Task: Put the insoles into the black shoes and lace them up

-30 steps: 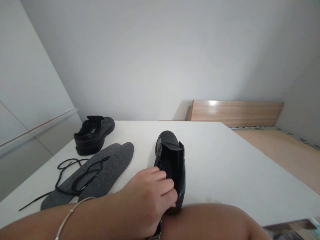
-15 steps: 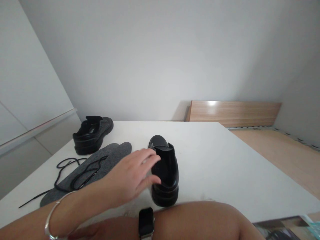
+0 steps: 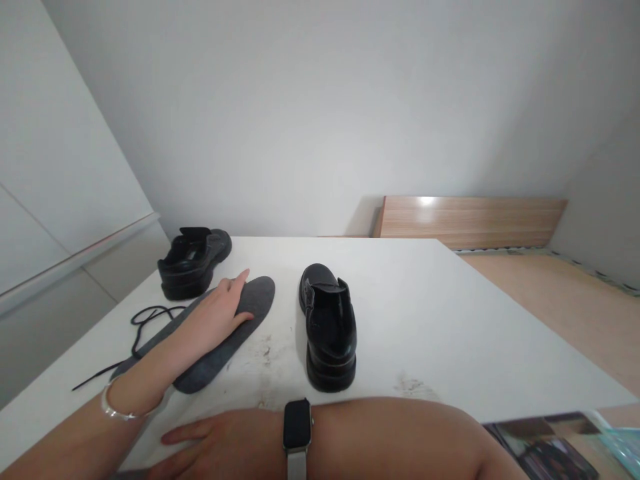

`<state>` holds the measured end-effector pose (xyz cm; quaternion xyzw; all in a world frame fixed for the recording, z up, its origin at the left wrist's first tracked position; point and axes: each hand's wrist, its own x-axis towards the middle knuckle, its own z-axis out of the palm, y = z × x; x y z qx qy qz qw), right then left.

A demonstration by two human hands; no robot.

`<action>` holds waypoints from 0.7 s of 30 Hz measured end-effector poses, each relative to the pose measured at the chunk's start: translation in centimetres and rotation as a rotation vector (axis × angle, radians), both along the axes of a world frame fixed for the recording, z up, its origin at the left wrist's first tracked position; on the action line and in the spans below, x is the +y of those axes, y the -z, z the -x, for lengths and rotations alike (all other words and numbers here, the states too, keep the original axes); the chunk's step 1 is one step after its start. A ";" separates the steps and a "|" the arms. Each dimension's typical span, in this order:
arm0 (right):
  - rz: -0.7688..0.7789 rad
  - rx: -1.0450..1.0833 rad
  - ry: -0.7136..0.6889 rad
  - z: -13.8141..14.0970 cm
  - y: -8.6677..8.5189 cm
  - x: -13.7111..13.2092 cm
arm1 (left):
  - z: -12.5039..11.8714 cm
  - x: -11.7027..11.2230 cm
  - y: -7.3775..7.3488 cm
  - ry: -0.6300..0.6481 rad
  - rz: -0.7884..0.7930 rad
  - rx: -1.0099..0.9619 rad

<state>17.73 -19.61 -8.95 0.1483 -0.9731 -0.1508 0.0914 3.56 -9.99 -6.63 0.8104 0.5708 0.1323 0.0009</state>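
My left hand (image 3: 225, 307) lies over a pair of dark grey insoles (image 3: 260, 297), its thumb apart from the fingers and its index finger stretched out. A black shoelace (image 3: 137, 327) curls beside the insoles and partly disappears under my wrist. To the right stands a black shoe (image 3: 330, 333) without a lace, heel toward me; neither hand touches it. My right hand (image 3: 215, 440), below a watch (image 3: 297, 427), reaches left along the near edge with fingers apart. A grey edge shows by its fingertips, too cut off to name.
A second black shoe (image 3: 193, 267) stands at the far left of the white table (image 3: 425, 320), near the cabinet (image 3: 75, 267). Dirt marks (image 3: 265, 350) spot the tabletop. A wooden board (image 3: 465, 220) is behind on the right, and a picture-covered item (image 3: 555, 447) sits at the lower right.
My left hand has moved from beside the nearer shoe leftward onto the insoles. More of my right hand shows, with its fingers spread. The view has shifted slightly.
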 end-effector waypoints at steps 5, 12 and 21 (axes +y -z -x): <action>0.145 0.319 0.130 -1.0 -2.1 -1.0 | 0.3 -0.8 -3.5 -0.010 0.056 -0.462; 0.805 1.205 0.909 -3.6 -8.3 -4.3 | -2.4 -8.0 -9.1 0.091 0.110 -1.156; 0.991 1.137 1.004 -6.7 -8.5 -3.3 | -5.9 -8.9 -9.2 0.316 0.077 -1.377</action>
